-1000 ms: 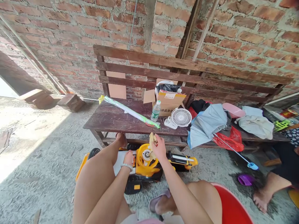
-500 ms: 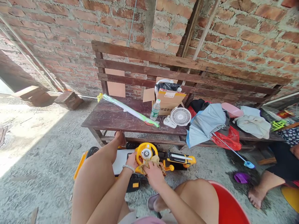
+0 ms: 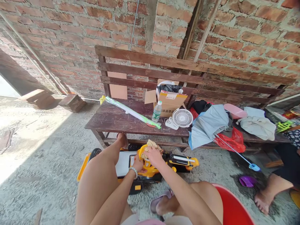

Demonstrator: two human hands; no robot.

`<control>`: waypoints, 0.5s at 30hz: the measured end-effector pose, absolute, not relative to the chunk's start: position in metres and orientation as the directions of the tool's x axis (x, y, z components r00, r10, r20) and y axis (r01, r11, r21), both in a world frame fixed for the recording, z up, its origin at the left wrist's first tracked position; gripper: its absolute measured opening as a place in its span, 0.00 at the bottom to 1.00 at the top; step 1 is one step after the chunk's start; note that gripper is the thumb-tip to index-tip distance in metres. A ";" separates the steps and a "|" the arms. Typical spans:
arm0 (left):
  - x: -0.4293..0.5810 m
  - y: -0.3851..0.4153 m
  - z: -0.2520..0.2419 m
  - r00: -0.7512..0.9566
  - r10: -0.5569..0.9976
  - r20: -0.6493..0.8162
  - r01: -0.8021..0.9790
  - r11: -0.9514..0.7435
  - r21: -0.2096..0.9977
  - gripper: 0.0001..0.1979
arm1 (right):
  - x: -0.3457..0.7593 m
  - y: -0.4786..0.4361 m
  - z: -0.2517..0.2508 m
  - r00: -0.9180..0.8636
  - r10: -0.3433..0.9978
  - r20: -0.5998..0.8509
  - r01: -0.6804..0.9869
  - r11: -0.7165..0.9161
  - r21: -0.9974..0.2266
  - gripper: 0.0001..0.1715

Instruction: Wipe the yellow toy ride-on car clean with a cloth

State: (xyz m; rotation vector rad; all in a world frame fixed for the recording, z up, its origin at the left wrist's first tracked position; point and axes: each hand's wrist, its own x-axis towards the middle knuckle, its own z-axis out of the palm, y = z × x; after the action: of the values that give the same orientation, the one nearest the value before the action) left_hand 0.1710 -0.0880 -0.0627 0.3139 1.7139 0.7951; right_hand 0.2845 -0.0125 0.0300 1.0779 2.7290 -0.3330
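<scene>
1. While the right hand (image 3: 153,156) lies over the right side of the yellow steering wheel (image 3: 141,151), its fingers are bent together and clamped on a crumpled tan cloth (image 3: 153,144), which is bunched at the far side of the wheel.
2. The left hand (image 3: 138,165), with a beaded bracelet (image 3: 134,171) at its wrist, is at the wheel's near left; its fingers are partly hidden, so I cannot tell whether they grip the rim.
3. The wheel belongs to a yellow-and-black ride-on toy (image 3: 153,172), standing on the concrete floor (image 3: 56,175) between the person's legs, its pale seat (image 3: 123,163) left of the wheel.
4. Beyond it is a wooden bench (image 3: 105,117) bearing a bottle (image 3: 156,113), a cardboard box (image 3: 172,104), a white fan (image 3: 182,118) and a partly folded umbrella (image 3: 208,122).
5. Farther right, a purple slipper (image 3: 247,181) lies near another person's bare foot (image 3: 262,201).
</scene>
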 end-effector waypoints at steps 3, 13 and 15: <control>0.172 -0.089 -0.063 -0.285 0.570 -0.771 -0.205 0.749 0.630 0.23 | 0.286 -0.013 0.018 -0.712 0.640 -0.289 0.690 0.714 -0.117 0.23; 0.174 -0.088 -0.065 -0.310 0.556 -0.771 -0.187 0.759 0.623 0.20 | 0.302 -0.008 0.027 -0.658 0.662 -0.360 0.714 0.700 -0.018 0.22; 0.174 -0.089 -0.065 -0.303 0.558 -0.772 -0.174 0.764 0.621 0.19 | 0.287 -0.012 0.028 -0.668 0.654 -0.356 0.706 0.708 -0.025 0.21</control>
State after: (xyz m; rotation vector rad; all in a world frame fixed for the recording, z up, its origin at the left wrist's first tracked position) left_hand 0.1740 -0.0886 -0.0650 0.3034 1.7367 0.7441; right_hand 0.2867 -0.0118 0.0279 1.0660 2.5956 -0.2293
